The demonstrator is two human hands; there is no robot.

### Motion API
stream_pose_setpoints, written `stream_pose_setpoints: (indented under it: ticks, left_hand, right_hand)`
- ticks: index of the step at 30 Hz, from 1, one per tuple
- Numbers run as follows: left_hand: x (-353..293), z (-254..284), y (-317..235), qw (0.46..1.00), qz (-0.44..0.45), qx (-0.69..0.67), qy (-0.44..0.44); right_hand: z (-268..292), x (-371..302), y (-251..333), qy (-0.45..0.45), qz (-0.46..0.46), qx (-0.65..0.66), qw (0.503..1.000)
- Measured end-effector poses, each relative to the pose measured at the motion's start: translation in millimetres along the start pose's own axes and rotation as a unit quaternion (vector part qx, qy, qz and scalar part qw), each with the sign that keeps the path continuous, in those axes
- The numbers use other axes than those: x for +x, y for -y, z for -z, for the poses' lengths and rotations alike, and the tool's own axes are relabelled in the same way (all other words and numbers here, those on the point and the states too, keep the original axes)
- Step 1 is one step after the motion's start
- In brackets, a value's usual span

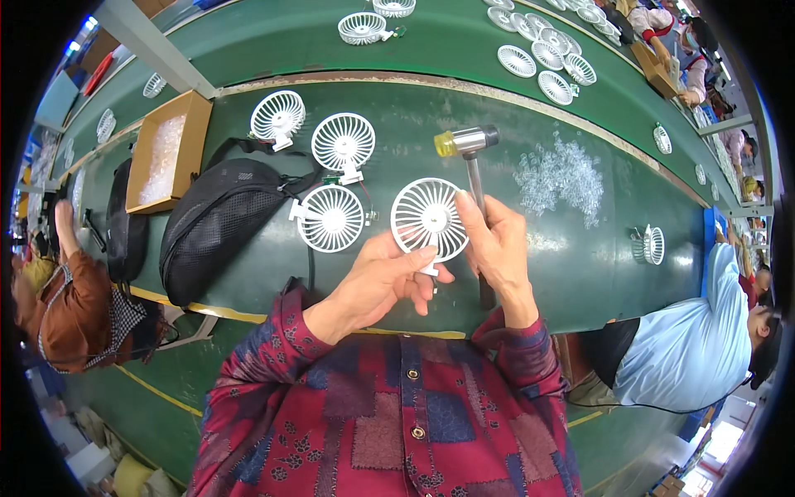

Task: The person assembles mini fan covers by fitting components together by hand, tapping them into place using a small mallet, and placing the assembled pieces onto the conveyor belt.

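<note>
A round white fan grille (429, 220) with radial ribs and a short stem is raised above the green bench, between my two hands. My left hand (377, 277) grips its lower left side, thumb across the front near the stem. On its right rim, my right hand (499, 253) is closed with the thumb against the edge. A hammer (474, 178) with a metal head and a yellow end has its handle passing behind my right hand; whether my fingers also touch it is hidden. Similar white grilles (331, 219) lie to the left, some with small green boards attached.
On the left are a black bag (219, 224) and a cardboard box (197, 116) of clear pieces. A pile of small clear parts (561, 180) lies right of the hammer. Beyond runs a green belt (273, 50) carrying more grilles. People sit on both sides.
</note>
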State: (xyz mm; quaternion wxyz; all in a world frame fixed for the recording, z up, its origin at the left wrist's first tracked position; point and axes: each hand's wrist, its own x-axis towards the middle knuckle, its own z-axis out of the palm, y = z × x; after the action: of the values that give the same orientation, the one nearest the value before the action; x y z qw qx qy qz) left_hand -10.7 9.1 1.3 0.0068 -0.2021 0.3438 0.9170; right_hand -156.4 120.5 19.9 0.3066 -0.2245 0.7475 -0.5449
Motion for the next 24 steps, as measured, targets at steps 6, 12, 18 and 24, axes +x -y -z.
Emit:
stream_pose_setpoints:
  ticks: [6, 12, 18, 24]
  left_hand:
    - [2, 4, -6, 0.997, -0.043, -0.063, -0.027]
    - [5, 9, -1, 0.997, -0.025, -0.054, -0.038]
    - [6, 4, 1, 0.998, -0.05, -0.035, -0.032]
    - [7, 0, 2, 0.994, -0.084, 0.049, -0.041]
  right_hand:
    - [-7, -35, -8, 0.061, -0.024, 0.007, 0.998]
    - [-5, -49, -15, 0.084, -0.021, 0.021, 0.996]
    - [1, -51, -6, 0.055, 0.027, -0.101, 0.993]
    - [5, -51, -8, -0.015, 0.155, -0.203, 0.967]
